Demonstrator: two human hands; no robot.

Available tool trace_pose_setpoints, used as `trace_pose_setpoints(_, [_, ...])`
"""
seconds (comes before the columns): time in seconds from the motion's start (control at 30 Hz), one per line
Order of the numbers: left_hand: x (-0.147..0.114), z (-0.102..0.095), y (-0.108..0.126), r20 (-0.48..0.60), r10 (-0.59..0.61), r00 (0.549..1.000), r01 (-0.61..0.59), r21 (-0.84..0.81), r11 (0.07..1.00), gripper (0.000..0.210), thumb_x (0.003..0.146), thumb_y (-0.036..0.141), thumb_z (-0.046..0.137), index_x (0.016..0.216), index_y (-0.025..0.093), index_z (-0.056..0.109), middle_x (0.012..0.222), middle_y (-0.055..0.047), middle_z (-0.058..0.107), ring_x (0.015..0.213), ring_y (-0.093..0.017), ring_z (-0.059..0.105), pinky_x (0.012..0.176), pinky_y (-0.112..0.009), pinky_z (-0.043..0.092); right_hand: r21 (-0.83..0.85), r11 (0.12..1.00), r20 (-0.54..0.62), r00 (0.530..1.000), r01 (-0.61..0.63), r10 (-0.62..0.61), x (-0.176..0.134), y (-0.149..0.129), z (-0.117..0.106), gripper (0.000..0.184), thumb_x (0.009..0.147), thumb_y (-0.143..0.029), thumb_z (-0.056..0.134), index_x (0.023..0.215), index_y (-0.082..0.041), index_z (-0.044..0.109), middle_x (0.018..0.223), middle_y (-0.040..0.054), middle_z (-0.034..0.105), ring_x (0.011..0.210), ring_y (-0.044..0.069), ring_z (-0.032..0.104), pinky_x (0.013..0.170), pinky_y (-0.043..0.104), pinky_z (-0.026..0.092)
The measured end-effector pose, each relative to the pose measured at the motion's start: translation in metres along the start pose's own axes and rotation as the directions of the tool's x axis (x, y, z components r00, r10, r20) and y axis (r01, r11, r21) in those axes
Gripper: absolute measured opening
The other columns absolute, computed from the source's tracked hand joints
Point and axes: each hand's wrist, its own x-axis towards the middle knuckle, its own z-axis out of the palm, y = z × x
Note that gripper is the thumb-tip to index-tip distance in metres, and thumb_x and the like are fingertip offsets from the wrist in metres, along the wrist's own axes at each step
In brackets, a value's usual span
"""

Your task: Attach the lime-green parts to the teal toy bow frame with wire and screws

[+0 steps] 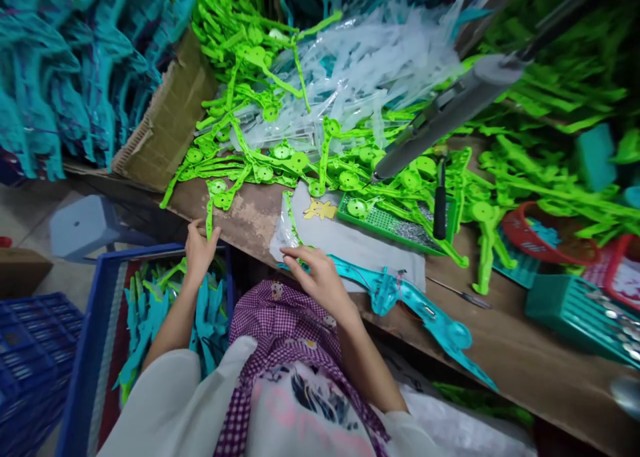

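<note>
My left hand [201, 252] is closed on the lower end of a bright green plastic part [210, 210] at the bench edge, above a blue crate. My right hand [323, 280] lies over the narrow end of a long turquoise plastic part [385, 287], its fingers curled around it and their undersides hidden. That turquoise part slants down to the right across the bench edge. Just beyond my right fingertips, a thin green strip [290, 217] and some clear plastic rest on a grey cloth [370, 250] with a yellow figure.
Green parts [280, 154] and translucent pieces [360, 64] pile at the back. A power screwdriver [450, 104] hangs over a green screw tray [395, 227]. A small screwdriver [460, 292] and baskets [570, 310] sit right. The blue crate [95, 324] holds parts; a carton [163, 120] stands left.
</note>
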Motion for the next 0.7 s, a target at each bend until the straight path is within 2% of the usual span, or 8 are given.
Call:
trace_pose_setpoints(0.1, [-0.003, -0.001, -0.007, -0.114, 0.064, 0.991, -0.065, -0.01, 0.998, 0.04, 0.088, 0.039, 0.053, 0.116, 0.012, 0.057, 0.097, -0.012, 0.064, 0.091, -0.025, 0.062, 0.086, -0.04, 0.049, -0.012, 1.0, -0.03, 1.0, 0.007, -0.008, -0.003, -0.007, 0.007, 0.025, 0.097, -0.032, 0.05, 0.105, -0.021, 0.07, 0.096, 0.0041, 0.075, 0.091, 0.016, 0.068, 0.082, 0.031, 0.051])
trace_pose_setpoints(0.23, [-0.018, -0.031, -0.008, -0.311, 0.189, 0.931, -0.17, 0.087, 0.982, 0.033, 0.096, 0.033, 0.045, 0.116, 0.013, 0.062, 0.107, -0.016, 0.066, 0.102, -0.026, 0.062, 0.092, -0.041, 0.046, -0.1, 0.975, 0.116, 0.976, 0.196, -0.184, -0.017, -0.015, 0.016, 0.028, 0.099, -0.033, 0.047, 0.113, -0.021, 0.068, 0.1, 0.0048, 0.074, 0.093, 0.016, 0.068, 0.085, 0.032, 0.052])
trace_pose_setpoints(0.33, [-0.043, -0.06, 0.013, -0.09, 0.487, 0.869, -0.469, 0.166, 0.867, 0.027, 0.096, 0.026, 0.049, 0.117, 0.018, 0.065, 0.103, -0.012, 0.07, 0.092, -0.023, 0.065, 0.084, -0.036, 0.046, -0.241, 0.939, 0.029, 0.969, 0.245, -0.246, -0.029, -0.011, 0.014, 0.031, 0.098, -0.03, 0.049, 0.125, -0.022, 0.061, 0.119, 0.009, 0.068, 0.11, 0.019, 0.064, 0.094, 0.036, 0.052])
trace_pose_setpoints(0.4, [-0.059, -0.071, 0.039, 0.127, 0.688, 0.714, -0.697, 0.039, 0.716, 0.024, 0.094, 0.022, 0.055, 0.114, 0.021, 0.067, 0.094, -0.008, 0.072, 0.083, -0.02, 0.065, 0.076, -0.033, 0.045, -0.359, 0.917, -0.123, 0.965, 0.175, -0.233, -0.036, -0.005, 0.003, 0.04, 0.095, -0.034, 0.055, 0.133, -0.024, 0.056, 0.133, 0.0117, 0.06, 0.127, 0.024, 0.054, 0.104, 0.045, 0.046])
trace_pose_setpoints(0.47, [-0.066, -0.074, 0.067, 0.281, 0.763, 0.582, -0.753, -0.168, 0.637, 0.023, 0.094, 0.021, 0.054, 0.112, 0.022, 0.068, 0.087, -0.005, 0.072, 0.077, -0.018, 0.064, 0.071, -0.031, 0.045, -0.434, 0.892, -0.153, 0.966, 0.122, -0.207, -0.04, 0.003, -0.012, 0.046, 0.092, -0.038, 0.058, 0.136, -0.026, 0.054, 0.136, 0.0124, 0.058, 0.13, 0.027, 0.051, 0.105, 0.049, 0.044])
trace_pose_setpoints(0.5, [-0.065, -0.072, 0.08, 0.327, 0.765, 0.555, -0.735, -0.236, 0.635, 0.022, 0.095, 0.022, 0.054, 0.111, 0.022, 0.069, 0.086, -0.004, 0.072, 0.077, -0.017, 0.064, 0.071, -0.031, 0.045, -0.44, 0.89, -0.124, 0.974, 0.118, -0.191, -0.042, 0.006, -0.019, 0.044, 0.092, -0.038, 0.058, 0.134, -0.026, 0.056, 0.132, 0.012, 0.06, 0.126, 0.027, 0.054, 0.102, 0.048, 0.046])
trace_pose_setpoints(0.57, [-0.052, -0.063, 0.103, 0.374, 0.716, 0.589, -0.644, -0.317, 0.696, 0.019, 0.093, 0.028, 0.058, 0.107, 0.023, 0.071, 0.088, -0.003, 0.073, 0.078, -0.017, 0.064, 0.073, -0.029, 0.047, -0.375, 0.921, -0.075, 0.988, 0.101, -0.138, -0.047, 0.013, -0.029, 0.033, 0.095, -0.034, 0.055, 0.125, -0.025, 0.063, 0.116, 0.0099, 0.068, 0.109, 0.022, 0.063, 0.091, 0.04, 0.051])
trace_pose_setpoints(0.7, [-0.008, -0.019, 0.133, 0.303, 0.484, 0.821, -0.261, -0.555, 0.79, 0.039, 0.07, 0.044, 0.081, 0.098, 0.02, 0.07, 0.078, 0.0, 0.07, 0.063, -0.013, 0.06, 0.057, -0.024, 0.046, -0.083, 0.993, -0.135, 0.988, -0.083, 0.071, -0.054, 0.022, -0.023, 0.023, 0.093, -0.035, 0.057, 0.106, -0.022, 0.071, 0.091, 0.005, 0.069, 0.086, 0.017, 0.064, 0.077, 0.031, 0.051])
